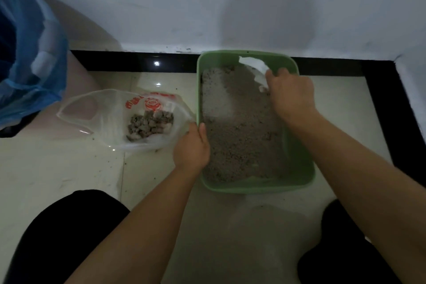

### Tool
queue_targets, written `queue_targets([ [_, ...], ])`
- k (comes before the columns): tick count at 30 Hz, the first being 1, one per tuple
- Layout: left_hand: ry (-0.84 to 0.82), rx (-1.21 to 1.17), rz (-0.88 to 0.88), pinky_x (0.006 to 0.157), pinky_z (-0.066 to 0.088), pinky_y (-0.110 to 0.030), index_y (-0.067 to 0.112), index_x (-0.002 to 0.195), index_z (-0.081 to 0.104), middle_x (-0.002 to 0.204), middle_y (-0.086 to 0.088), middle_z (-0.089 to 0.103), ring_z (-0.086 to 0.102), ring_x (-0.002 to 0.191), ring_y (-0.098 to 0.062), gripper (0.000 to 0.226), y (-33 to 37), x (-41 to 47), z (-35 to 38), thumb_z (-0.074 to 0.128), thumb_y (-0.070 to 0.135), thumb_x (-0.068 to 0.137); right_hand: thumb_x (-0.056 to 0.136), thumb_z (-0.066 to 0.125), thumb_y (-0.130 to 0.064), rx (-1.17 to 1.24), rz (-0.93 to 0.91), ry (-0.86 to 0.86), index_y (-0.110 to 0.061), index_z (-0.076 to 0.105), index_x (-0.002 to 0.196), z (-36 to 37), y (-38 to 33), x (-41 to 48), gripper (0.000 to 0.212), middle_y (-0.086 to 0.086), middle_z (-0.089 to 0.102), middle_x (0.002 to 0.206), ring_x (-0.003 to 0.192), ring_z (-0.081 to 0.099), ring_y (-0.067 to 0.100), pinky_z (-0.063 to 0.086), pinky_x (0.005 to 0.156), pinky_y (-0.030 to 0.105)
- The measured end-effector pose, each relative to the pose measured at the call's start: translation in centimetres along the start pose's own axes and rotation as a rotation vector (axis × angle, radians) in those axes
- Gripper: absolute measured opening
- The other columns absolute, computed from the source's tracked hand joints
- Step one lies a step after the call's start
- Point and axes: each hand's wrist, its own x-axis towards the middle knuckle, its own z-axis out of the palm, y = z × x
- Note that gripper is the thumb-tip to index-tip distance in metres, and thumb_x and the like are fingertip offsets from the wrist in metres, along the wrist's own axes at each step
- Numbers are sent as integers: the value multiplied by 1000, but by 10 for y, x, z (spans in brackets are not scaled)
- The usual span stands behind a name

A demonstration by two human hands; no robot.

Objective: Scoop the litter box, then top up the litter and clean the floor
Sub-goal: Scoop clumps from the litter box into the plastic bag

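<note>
Closest in are the black-trousered knees (69,237), crouched at 6 o'clock of the green rectangular plastic litter box (253,188). Its long axis runs 12 to 6. The right hand (290,94) is curled round a white plastic scoop (253,67) up in the box's 1 o'clock corner, blade pointing toward 11.

The left hand (191,145) sits at the box's 9 o'clock rim and looks to be pinching the mouth of the clear plastic carrier bag with red print (110,110). So the dump target lies at 9 o'clock from the scoop, right across the box.

The bag already holds a pile of grey clumps (149,124). Grey granular litter (242,134) covers most of the box. A blue plastic bin bag (27,53) hangs at 10 o'clock.
</note>
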Motion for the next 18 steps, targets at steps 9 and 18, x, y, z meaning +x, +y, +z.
queue_targets([
  [9, 63, 67, -50, 59, 43, -35, 12, 109, 47, 69, -3, 47, 59, 69, -32, 40, 1, 1, 20, 19, 39, 104, 100, 47, -13, -68, -248, -50, -2, 44, 138, 15, -23, 55, 40, 14, 55, 98, 76, 57, 28, 41, 57, 36],
  [18, 87, 105, -71, 60, 47, -35, 16, 117, 46, 70, -2, 51, 59, 66, -30, 43, -2, 3, 24, 16, 44, 102, 93, 62, -48, -129, -426, -54, -15, 59, 81, 15, -16, 129, 35, 2, 54, 68, 55, 47, 18, 42, 56, 33],
])
